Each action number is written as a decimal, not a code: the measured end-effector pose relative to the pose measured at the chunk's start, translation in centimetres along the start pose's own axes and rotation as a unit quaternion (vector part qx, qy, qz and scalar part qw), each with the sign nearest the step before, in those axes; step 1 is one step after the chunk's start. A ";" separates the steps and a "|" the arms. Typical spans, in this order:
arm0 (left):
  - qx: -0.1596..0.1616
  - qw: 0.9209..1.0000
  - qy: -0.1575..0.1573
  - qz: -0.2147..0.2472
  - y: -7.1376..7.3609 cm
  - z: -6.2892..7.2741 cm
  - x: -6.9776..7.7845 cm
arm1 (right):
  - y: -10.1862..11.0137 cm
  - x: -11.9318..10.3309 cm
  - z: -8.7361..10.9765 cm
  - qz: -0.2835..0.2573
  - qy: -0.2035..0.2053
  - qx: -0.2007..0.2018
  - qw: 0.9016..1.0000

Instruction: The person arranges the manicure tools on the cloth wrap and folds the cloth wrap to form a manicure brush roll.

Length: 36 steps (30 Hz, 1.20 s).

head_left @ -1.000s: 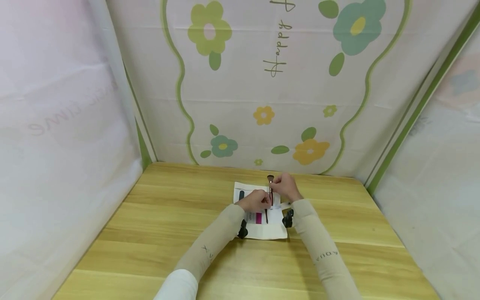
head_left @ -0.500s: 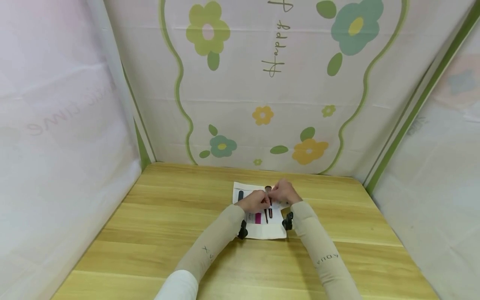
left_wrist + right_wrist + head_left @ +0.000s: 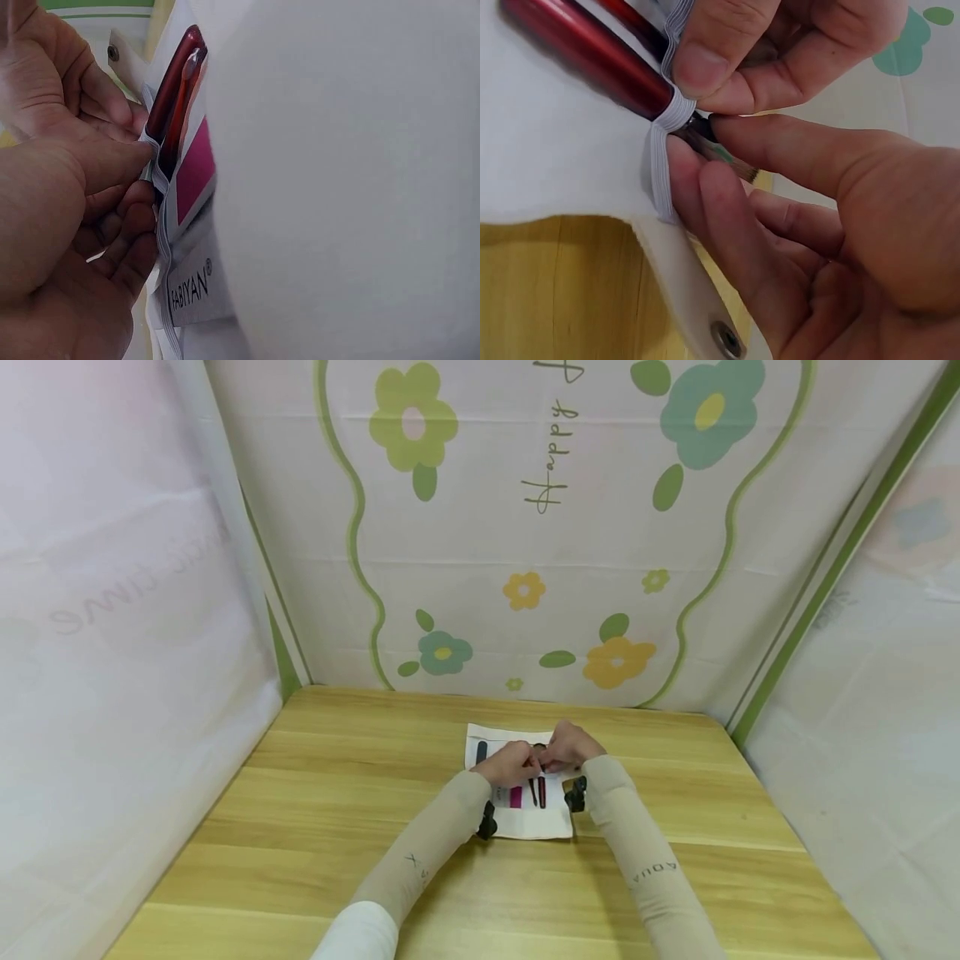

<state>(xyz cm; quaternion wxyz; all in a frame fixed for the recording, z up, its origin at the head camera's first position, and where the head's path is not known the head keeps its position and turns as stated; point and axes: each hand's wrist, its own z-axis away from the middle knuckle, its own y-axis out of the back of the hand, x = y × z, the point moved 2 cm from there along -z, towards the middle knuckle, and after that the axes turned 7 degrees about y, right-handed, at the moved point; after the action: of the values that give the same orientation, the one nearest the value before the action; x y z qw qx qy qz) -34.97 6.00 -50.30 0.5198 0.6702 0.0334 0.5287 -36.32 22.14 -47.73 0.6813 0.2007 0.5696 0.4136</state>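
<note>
A white cloth case (image 3: 532, 825) lies unfolded on the table, a grey elastic band (image 3: 662, 169) running across it. Through one loop of the band passes a makeup brush (image 3: 592, 64) with a glossy dark red handle. My right hand (image 3: 570, 747) pinches the brush just above the band, near its bristles. Beside it, my left hand (image 3: 512, 764) pinches the band's edge between thumb and fingers. Next to the brush, a thinner red-handled tool (image 3: 177, 120) sits in the band. A magenta patch (image 3: 196, 169) and the printed word FABIYAN show farther along.
A dark rounded item (image 3: 482, 750) lies at the case's left end. A strap with a metal snap (image 3: 726, 339) sticks out from the case's side. The wooden table (image 3: 360, 760) meets a flower-printed cloth (image 3: 480, 635) at the back, with pale cloth on both sides.
My right hand has drawn nearer to me, sliding the brush down through the band, so its handle reaches farther over the case. The left hand has stayed at the band.
</note>
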 end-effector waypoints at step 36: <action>0.151 0.984 0.092 -0.018 9.1 5.1 -8.6 | -0.8 3.4 12.4 0.003 0.183 0.030 0.983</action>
<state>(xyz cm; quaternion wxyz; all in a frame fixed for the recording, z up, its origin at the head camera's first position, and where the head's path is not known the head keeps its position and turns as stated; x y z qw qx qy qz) -39.54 -6.64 -48.87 0.4169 0.6888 0.1728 0.5674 -24.32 26.90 -47.03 0.5584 0.1434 0.6960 0.4280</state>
